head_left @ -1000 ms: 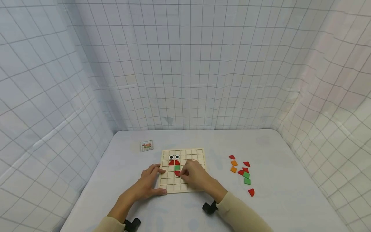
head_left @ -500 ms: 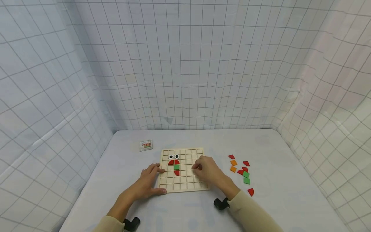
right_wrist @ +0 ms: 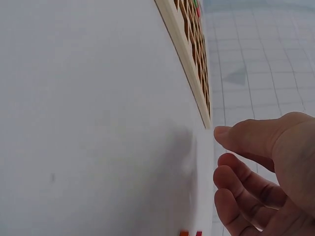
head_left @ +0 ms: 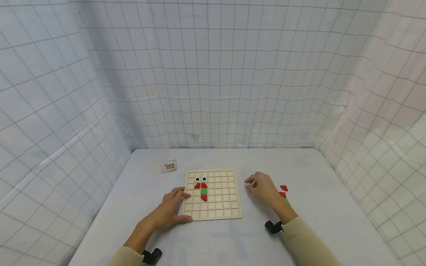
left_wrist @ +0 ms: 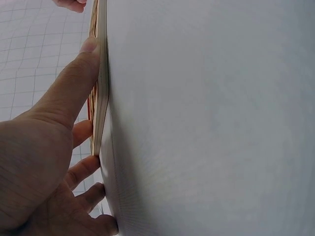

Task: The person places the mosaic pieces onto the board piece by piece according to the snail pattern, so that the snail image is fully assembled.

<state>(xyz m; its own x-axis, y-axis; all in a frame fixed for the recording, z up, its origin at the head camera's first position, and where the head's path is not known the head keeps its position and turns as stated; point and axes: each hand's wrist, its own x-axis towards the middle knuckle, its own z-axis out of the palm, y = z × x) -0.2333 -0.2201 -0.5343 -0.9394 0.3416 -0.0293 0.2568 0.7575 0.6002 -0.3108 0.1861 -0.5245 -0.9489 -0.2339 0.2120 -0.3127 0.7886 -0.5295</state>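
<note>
A wooden grid board point(head_left: 229, 202) lies flat on the table. Set in its cells are two eye tiles point(head_left: 200, 179), red rounded pieces point(head_left: 204, 198) and a green square point(head_left: 204, 191). My left hand point(head_left: 170, 210) rests at the board's left side, thumb on the near corner and fingers spread along the edge. Right of the board, above the table, is my right hand point(head_left: 264, 188); the right wrist view shows nothing between its thumb and bent fingers point(right_wrist: 231, 196). Red loose pieces point(head_left: 283, 188) lie just beyond it, and its wrist hides several others.
A small picture card point(head_left: 169, 166) lies behind the board on the left. In the right wrist view, an orange piece point(right_wrist: 184, 233) shows at the bottom edge. Gridded white cloth walls point(head_left: 206, 111) stand around the table's back and sides.
My right hand has moved right, from the red piece on the board to beside the loose pieces, which it now partly covers. That red piece stays in its cell; my left hand keeps its place.
</note>
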